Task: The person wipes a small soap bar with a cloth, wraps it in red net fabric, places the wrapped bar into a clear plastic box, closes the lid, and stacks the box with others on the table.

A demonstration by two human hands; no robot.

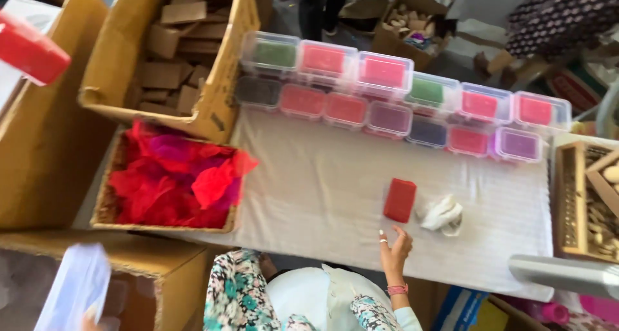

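Observation:
My right hand [394, 252] rests on the white cloth-covered table [309, 195], fingers apart and holding nothing. Just above its fingertips lies a red rectangular block [400, 200], a small gap away. A crumpled white cloth [442, 214] lies to the right of the block. At the bottom left only a bit of my left hand [90, 318] shows, gripping a blurred translucent white plastic box [72, 292]. My floral sleeves and white lap fill the bottom centre.
Two rows of clear lidded boxes [387, 92] with red, green and purple contents line the table's far edge. A basket of red tissue [167, 183] and cardboard cartons [174, 54] stand left. A wooden tray [583, 202] sits right. A blurred red object [29, 50] hangs top left.

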